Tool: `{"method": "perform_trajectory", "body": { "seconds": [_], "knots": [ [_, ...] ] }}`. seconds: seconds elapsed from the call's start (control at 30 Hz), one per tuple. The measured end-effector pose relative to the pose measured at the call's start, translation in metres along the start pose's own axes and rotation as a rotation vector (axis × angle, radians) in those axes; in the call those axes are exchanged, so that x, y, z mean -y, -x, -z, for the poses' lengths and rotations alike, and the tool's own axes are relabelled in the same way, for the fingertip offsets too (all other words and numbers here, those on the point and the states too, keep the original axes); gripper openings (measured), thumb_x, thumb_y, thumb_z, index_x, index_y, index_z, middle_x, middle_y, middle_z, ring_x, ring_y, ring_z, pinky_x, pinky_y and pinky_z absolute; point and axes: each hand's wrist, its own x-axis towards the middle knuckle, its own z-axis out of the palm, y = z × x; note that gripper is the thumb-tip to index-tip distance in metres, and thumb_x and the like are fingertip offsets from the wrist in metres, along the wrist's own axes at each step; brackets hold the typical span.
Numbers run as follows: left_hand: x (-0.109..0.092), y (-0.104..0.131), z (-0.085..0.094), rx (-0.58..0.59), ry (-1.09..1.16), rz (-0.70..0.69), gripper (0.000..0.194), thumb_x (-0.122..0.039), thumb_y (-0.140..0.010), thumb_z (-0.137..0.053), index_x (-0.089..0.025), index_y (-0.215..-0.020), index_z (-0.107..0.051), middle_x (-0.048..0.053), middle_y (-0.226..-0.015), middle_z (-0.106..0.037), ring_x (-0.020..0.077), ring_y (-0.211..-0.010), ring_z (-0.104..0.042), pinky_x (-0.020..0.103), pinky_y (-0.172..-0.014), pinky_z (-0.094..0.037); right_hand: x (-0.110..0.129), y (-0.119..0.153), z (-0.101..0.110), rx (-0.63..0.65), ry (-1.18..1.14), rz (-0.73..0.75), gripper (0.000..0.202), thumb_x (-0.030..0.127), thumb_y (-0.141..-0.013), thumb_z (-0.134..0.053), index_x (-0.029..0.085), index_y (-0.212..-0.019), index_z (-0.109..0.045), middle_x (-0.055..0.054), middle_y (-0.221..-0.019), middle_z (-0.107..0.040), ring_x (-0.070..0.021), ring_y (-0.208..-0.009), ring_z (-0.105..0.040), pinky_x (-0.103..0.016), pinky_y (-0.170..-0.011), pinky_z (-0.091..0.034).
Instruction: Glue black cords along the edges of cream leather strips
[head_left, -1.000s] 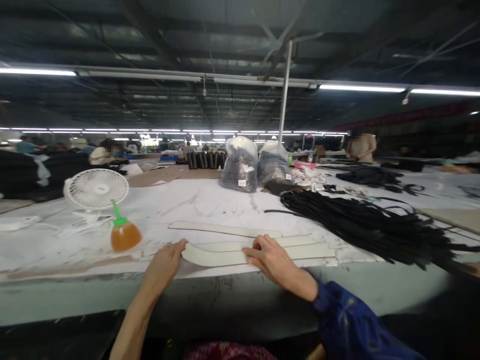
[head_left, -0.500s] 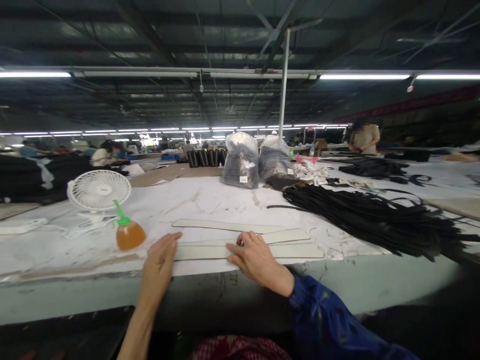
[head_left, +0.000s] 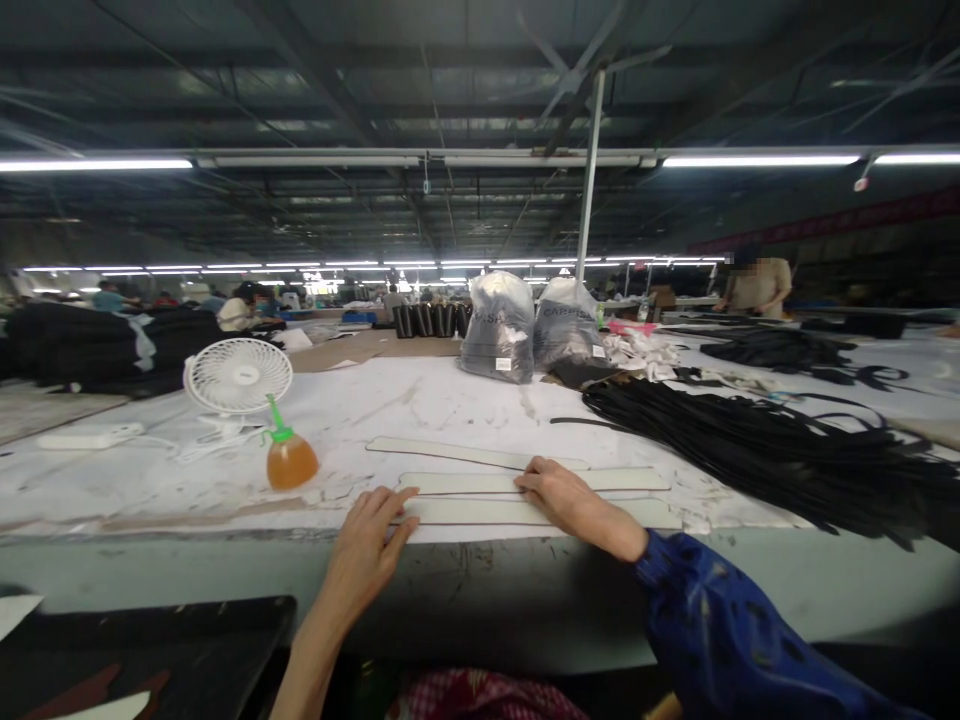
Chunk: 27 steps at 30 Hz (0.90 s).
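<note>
Three long, narrow off-white strips with dark edges lie side by side on the white-covered table. My left hand is at the left ends of the two nearer ones, thumb and forefinger apart, fingertips touching the middle strip. My right hand, in a blue sleeve, reaches over the near strip. Its fingers are closed together at the middle strip, partly hiding it. The far strip lies slightly askew beyond, apart from the left hand.
An oil bottle with a green spout and a small white fan stand on the left. Black straps are heaped at right. Two filled plastic bags stand behind. A dark tray sits at lower left; co-workers are farther off.
The middle strip has been drawn away from the near one, leaving a gap. My right hand has shifted right along it, fingers closing; my left hand's thumb and forefinger have come apart. The view has turned slightly left.
</note>
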Motion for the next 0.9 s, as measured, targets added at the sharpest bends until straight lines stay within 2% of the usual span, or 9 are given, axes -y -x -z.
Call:
{"method": "perform_trajectory", "body": {
  "seconds": [0.1, 0.2, 0.3, 0.37, 0.47, 0.53, 0.67, 0.77, 0.9],
  "knots": [
    [0.004, -0.012, -0.009, 0.020, -0.109, -0.010, 0.039, -0.040, -0.090, -0.044, -0.023, -0.120, -0.061, 0.006, -0.087, -0.062, 0.0240, -0.088, -0.055, 0.041, -0.083, -0.047, -0.008, -0.004, 0.001, -0.022, 0.024, -0.035, 0.021, 0.017, -0.088, -0.051, 0.018, -0.094, -0.071, -0.010, -0.101, -0.060, -0.0192, -0.089, -0.059, -0.027, -0.080, -0.045],
    [0.010, -0.022, -0.020, 0.082, -0.133, -0.068, 0.035, -0.038, -0.091, -0.042, -0.025, -0.114, -0.065, 0.007, -0.114, -0.064, 0.0243, -0.109, -0.054, 0.042, -0.096, -0.043, -0.023, -0.007, 0.012, -0.030, -0.056, 0.072, 0.024, 0.017, -0.088, -0.051, 0.020, -0.101, -0.071, -0.008, -0.106, -0.063, -0.0172, -0.090, -0.061, -0.025, -0.083, -0.045],
    [0.014, -0.024, -0.026, 0.160, -0.125, -0.069, 0.037, -0.035, -0.093, -0.036, -0.025, -0.118, -0.062, 0.003, -0.128, -0.060, 0.0211, -0.123, -0.049, 0.040, -0.104, -0.038, -0.049, -0.013, 0.022, -0.053, -0.013, -0.009, 0.027, 0.021, -0.089, -0.050, 0.022, -0.107, -0.071, -0.007, -0.119, -0.061, -0.0205, -0.101, -0.059, -0.029, -0.090, -0.043],
    [0.014, -0.023, -0.027, 0.199, -0.141, -0.045, 0.038, -0.036, -0.094, -0.035, -0.026, -0.120, -0.060, 0.003, -0.131, -0.058, 0.0212, -0.126, -0.048, 0.042, -0.105, -0.037, -0.070, -0.019, 0.021, -0.019, 0.024, -0.056, 0.027, 0.028, -0.089, -0.051, 0.023, -0.107, -0.071, -0.008, -0.117, -0.063, -0.0227, -0.105, -0.058, -0.031, -0.092, -0.042],
    [0.013, -0.021, -0.025, 0.226, -0.170, -0.011, 0.037, -0.035, -0.094, -0.035, -0.027, -0.121, -0.059, 0.002, -0.135, -0.055, 0.0219, -0.128, -0.046, 0.047, -0.106, -0.035, -0.094, -0.028, 0.017, 0.057, 0.018, -0.034, 0.033, 0.038, -0.085, -0.057, 0.025, -0.113, -0.069, -0.007, -0.112, -0.065, -0.0226, -0.104, -0.058, -0.030, -0.092, -0.043],
    [0.012, -0.021, -0.024, 0.234, -0.176, 0.000, 0.037, -0.034, -0.094, -0.035, -0.028, -0.122, -0.059, 0.002, -0.135, -0.055, 0.0216, -0.129, -0.045, 0.048, -0.107, -0.033, -0.104, -0.033, 0.016, 0.075, 0.031, -0.040, 0.034, 0.037, -0.083, -0.060, 0.023, -0.112, -0.070, -0.009, -0.110, -0.065, -0.0245, -0.102, -0.059, -0.031, -0.090, -0.044],
    [0.009, -0.023, -0.024, 0.237, -0.166, 0.007, 0.037, -0.034, -0.094, -0.036, -0.025, -0.121, -0.059, 0.003, -0.135, -0.055, 0.0213, -0.129, -0.046, 0.046, -0.108, -0.033, -0.101, -0.042, 0.018, 0.040, 0.065, -0.038, 0.035, 0.032, -0.084, -0.058, 0.018, -0.114, -0.069, -0.015, -0.112, -0.064, -0.0308, -0.104, -0.058, -0.039, -0.091, -0.043],
    [0.005, -0.023, -0.021, 0.252, -0.180, 0.036, 0.037, -0.033, -0.094, -0.035, -0.023, -0.122, -0.058, 0.004, -0.137, -0.053, 0.0221, -0.130, -0.044, 0.046, -0.108, -0.034, -0.091, -0.050, 0.011, 0.027, 0.038, 0.076, 0.039, 0.036, -0.088, -0.052, 0.021, -0.122, -0.063, -0.012, -0.122, -0.060, -0.0273, -0.110, -0.055, -0.037, -0.097, -0.040],
    [-0.001, -0.023, -0.014, 0.285, -0.205, 0.096, 0.038, -0.030, -0.095, -0.033, -0.020, -0.124, -0.056, 0.006, -0.139, -0.050, 0.0234, -0.133, -0.040, 0.047, -0.109, -0.032, -0.097, -0.051, 0.000, 0.025, -0.041, 0.168, 0.035, 0.033, -0.091, -0.046, 0.022, -0.117, -0.067, -0.011, -0.117, -0.062, -0.0242, -0.105, -0.058, -0.037, -0.096, -0.041]
  ]
}}
